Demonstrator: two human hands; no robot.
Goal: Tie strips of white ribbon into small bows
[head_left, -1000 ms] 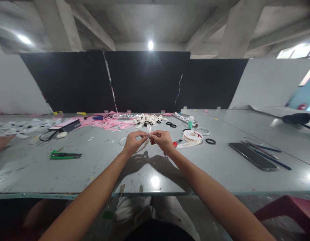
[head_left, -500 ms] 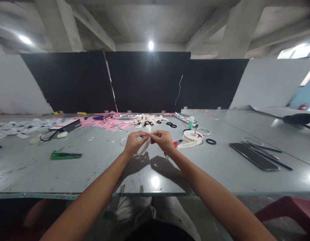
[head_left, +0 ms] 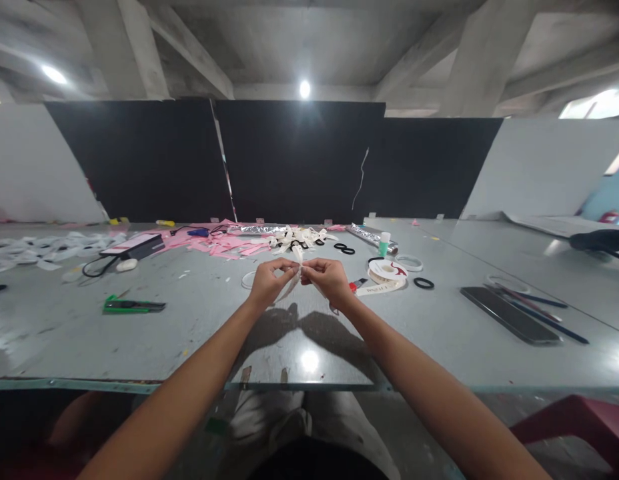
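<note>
My left hand (head_left: pixel 269 281) and my right hand (head_left: pixel 327 279) meet above the table, thumbs and fingers pinched together. Between them is a cream ribbon (head_left: pixel 291 288), its tail hanging below the fingertips and another part rising above them. The exact fold at the fingertips is too small to make out. Behind the hands lies a pile of cream ribbon bows (head_left: pixel 302 237) with black rings among them. To the right, a ribbon spool (head_left: pixel 387 270) lies flat with a printed loose end. A red-handled cutter (head_left: pixel 358 285) sits beside my right hand, partly hidden.
On the left lie a green cutter (head_left: pixel 134 305), a dark box (head_left: pixel 139 247) and white strips (head_left: pixel 49 250). Pink ribbons (head_left: pixel 224 243) spread at the back. Black rings (head_left: pixel 423 283), a green-white bottle (head_left: pixel 384 244), a phone (head_left: pixel 509 315) and pencils (head_left: pixel 549 320) are right.
Both hands stay pinched together at the ribbon, with only a slight shift of the fingers. The whole view has moved a little.
</note>
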